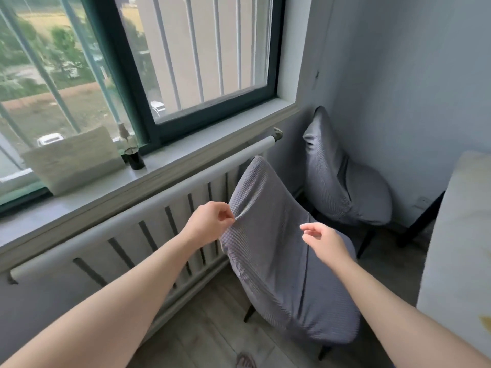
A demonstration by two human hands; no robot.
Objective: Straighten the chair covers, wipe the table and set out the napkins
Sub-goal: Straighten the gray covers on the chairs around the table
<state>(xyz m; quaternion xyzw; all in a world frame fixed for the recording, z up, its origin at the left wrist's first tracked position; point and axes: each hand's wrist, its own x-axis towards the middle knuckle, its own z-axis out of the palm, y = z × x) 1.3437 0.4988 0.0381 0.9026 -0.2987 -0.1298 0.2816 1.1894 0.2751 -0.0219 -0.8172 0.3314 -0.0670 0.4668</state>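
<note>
Pinching a fold of the grey chair cover (279, 261) at the left edge of the near backrest, the left hand (210, 224) has thumb and fingertips closed on the cloth. The right hand (325, 240) hangs over the cover with fingers loosely apart, holding nothing. The table (457, 248) is cut off at the right edge, its top pale and blurred; a second covered chair (345, 187) stands in the corner behind, and a radiator (159, 224) runs just beside the near chair under the windowsill (186, 160).
</note>
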